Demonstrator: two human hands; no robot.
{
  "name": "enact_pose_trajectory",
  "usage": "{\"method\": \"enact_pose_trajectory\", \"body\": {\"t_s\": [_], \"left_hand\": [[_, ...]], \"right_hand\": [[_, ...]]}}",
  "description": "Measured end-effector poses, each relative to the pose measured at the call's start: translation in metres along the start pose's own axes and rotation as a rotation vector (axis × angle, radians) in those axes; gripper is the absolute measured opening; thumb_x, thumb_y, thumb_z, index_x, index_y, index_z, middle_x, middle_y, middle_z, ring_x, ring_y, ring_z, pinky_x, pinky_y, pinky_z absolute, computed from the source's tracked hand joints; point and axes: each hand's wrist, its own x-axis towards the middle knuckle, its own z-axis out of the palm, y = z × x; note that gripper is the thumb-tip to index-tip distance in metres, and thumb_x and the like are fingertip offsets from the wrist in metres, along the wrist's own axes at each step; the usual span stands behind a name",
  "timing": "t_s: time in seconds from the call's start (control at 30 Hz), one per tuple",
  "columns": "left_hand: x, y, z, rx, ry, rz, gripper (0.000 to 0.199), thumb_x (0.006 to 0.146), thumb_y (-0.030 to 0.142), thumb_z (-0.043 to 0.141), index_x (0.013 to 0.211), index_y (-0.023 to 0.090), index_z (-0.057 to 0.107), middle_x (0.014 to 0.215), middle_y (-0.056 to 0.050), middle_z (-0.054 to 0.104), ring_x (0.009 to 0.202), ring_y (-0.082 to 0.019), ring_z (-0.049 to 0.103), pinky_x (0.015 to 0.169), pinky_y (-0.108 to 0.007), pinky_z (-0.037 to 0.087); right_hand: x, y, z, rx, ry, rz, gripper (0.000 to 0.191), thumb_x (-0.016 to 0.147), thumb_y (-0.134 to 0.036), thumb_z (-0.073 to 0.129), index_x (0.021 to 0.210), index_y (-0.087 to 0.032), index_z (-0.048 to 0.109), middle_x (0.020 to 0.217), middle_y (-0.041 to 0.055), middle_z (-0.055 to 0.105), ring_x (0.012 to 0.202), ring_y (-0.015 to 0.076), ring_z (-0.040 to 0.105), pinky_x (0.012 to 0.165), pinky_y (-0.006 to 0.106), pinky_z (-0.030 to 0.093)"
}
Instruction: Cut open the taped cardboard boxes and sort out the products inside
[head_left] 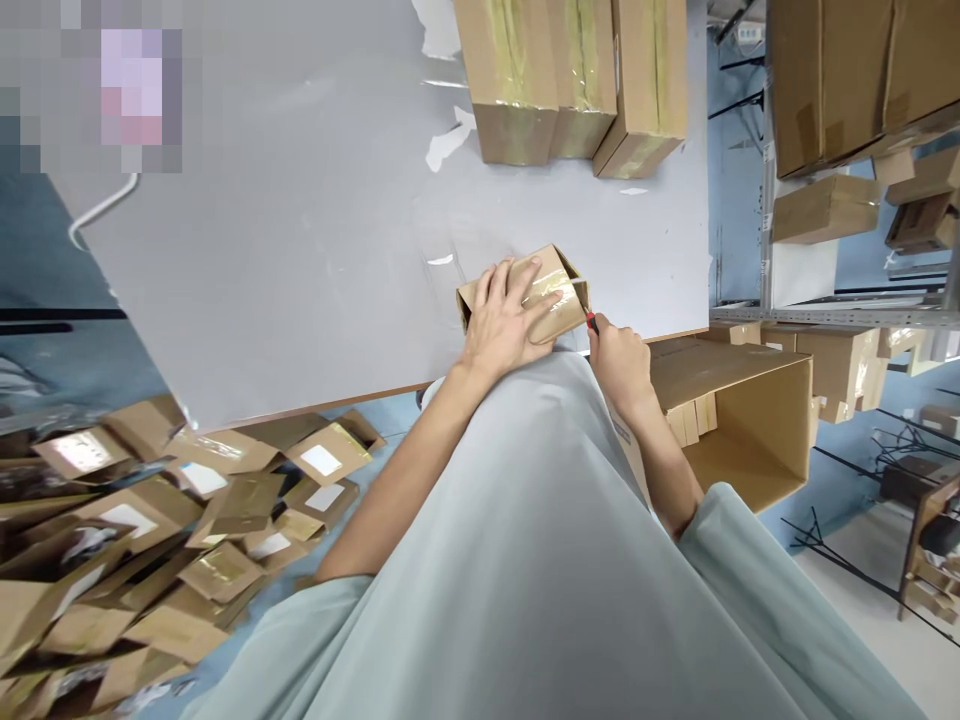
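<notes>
At the near edge of the grey table lies a small cardboard box (559, 312) with clear tape across its upper face. My left hand (504, 318) rests flat over that box, fingers spread. My right hand (621, 360) is closed around a cutter (592, 322) with a red and black handle. The cutter's tip is at the right end of the box, where a flap stands partly apart; how far the blade reaches in is hidden.
Several taped boxes (517, 125) stand at the table's back. On the floor to the left is a heap of opened cartons (225, 505). A large open carton (772, 420) sits right of my right arm. Metal shelving (847, 315) with boxes is further right.
</notes>
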Motion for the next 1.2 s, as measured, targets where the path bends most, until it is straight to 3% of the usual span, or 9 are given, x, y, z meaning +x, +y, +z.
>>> {"method": "enact_pose_trajectory", "body": {"t_s": [0.13,0.27,0.37,0.5,0.57,0.67,0.8,0.97,1.2], "left_hand": [[0.0,-0.003,-0.006,0.017,-0.008,0.003,0.094,0.083,0.068,0.092,0.167,0.041,0.062,0.193,-0.005,0.032,0.179,-0.052,0.019,0.145,-0.073,0.008],[-0.011,-0.016,-0.017,0.03,0.022,-0.009,0.119,0.08,0.077,0.091,0.18,0.032,0.046,0.195,-0.013,0.025,0.18,-0.05,0.019,0.146,-0.069,0.012],[-0.032,-0.032,-0.033,0.057,0.043,-0.023,0.128,0.079,0.079,0.09,0.184,0.026,0.038,0.194,-0.019,0.026,0.18,-0.05,0.021,0.146,-0.069,0.012],[-0.079,-0.054,-0.057,0.109,0.04,-0.097,0.125,0.079,0.073,0.093,0.183,0.027,0.04,0.192,-0.021,0.028,0.18,-0.053,0.014,0.144,-0.075,0.008],[-0.109,-0.063,-0.064,0.099,0.06,-0.18,0.117,0.08,0.069,0.093,0.18,0.03,0.046,0.194,-0.019,0.022,0.181,-0.054,0.007,0.142,-0.079,0.01],[-0.153,-0.078,-0.066,-0.046,0.143,-0.355,0.11,0.085,0.064,0.089,0.18,0.031,0.045,0.197,-0.017,0.009,0.182,-0.05,0.009,0.141,-0.072,0.028],[-0.186,-0.101,-0.056,-0.393,0.321,-0.619,0.085,0.094,0.056,0.068,0.174,0.034,0.05,0.191,-0.013,0.033,0.179,-0.038,0.032,0.13,-0.055,0.052],[-0.153,-0.118,-0.034,-0.709,0.607,-0.762,0.067,0.091,0.053,0.056,0.154,0.031,0.06,0.175,-0.013,0.058,0.164,-0.033,0.056,0.117,-0.046,0.061],[-0.07,-0.117,-0.016,-1.057,0.772,-0.902,0.042,0.086,0.035,0.063,0.126,0.024,0.072,0.123,-0.009,0.082,0.115,-0.028,0.077,0.097,-0.039,0.064]], "right_hand": [[-0.002,0.019,-0.004,0.217,0.135,-0.027,0.045,0.122,-0.036,0.043,0.16,-0.023,0.064,0.118,0.0162,0.087,0.11,0.0349,0.082,0.097,0.041,0.059],[0.054,0.045,0.029,0.586,0.371,-0.011,0.052,0.121,-0.055,0.04,0.146,-0.019,0.068,0.104,0.0132,0.085,0.097,0.0317,0.083,0.096,0.04,0.06],[0.123,0.045,0.071,0.866,0.231,0.01,0.042,0.118,-0.053,0.05,0.118,-0.016,0.07,0.089,0.0085,0.079,0.081,0.0236,0.081,0.087,0.033,0.061],[0.181,0.012,0.114,1.108,-0.018,0.007,0.028,0.113,-0.047,0.061,0.108,-0.019,0.063,0.096,0.0054,0.078,0.08,0.0162,0.076,0.077,0.026,0.06],[0.186,-0.008,0.123,1.087,-0.08,-0.065,0.028,0.11,-0.046,0.064,0.1,-0.02,0.063,0.092,0.0038,0.077,0.08,0.0168,0.072,0.077,0.026,0.059],[0.177,-0.032,0.124,1.045,-0.097,-0.23,0.034,0.107,-0.051,0.065,0.093,-0.02,0.066,0.09,0.0033,0.076,0.087,0.0199,0.07,0.083,0.028,0.058],[0.16,-0.052,0.114,0.989,-0.041,-0.386,0.037,0.107,-0.053,0.06,0.095,-0.019,0.07,0.096,0.0052,0.079,0.095,0.0235,0.071,0.09,0.03,0.055],[0.138,-0.05,0.089,0.697,0.072,-0.421,0.04,0.112,-0.051,0.053,0.105,-0.02,0.077,0.101,0.0101,0.083,0.093,0.0279,0.074,0.084,0.031,0.051],[0.132,-0.033,0.081,0.651,0.16,-0.366,0.043,0.115,-0.046,0.051,0.14,-0.019,0.074,0.124,0.0159,0.086,0.107,0.0324,0.08,0.094,0.035,0.056]]}}
